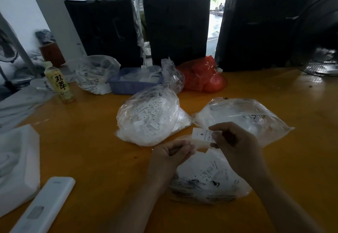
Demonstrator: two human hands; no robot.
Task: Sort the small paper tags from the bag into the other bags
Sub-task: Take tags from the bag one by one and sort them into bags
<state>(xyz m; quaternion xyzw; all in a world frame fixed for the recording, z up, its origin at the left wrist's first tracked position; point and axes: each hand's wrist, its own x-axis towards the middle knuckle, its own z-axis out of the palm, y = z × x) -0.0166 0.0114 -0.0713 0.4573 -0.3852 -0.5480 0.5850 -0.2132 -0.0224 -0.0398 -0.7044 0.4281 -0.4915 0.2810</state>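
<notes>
Tag in hand, sorting far from finished.

Your right hand (236,139) pinches a paper tag (202,135) marked S above the near bag (206,177); your left hand (172,155) is curled, seemingly around that bag's edge. The full bag (148,117) farther left holds many tags, so plenty seems left.

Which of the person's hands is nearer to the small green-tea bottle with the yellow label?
Left. The left hand lies right of and nearer the camera than the bottle; the right hand, pinching a paper tag, is farther right.
</notes>
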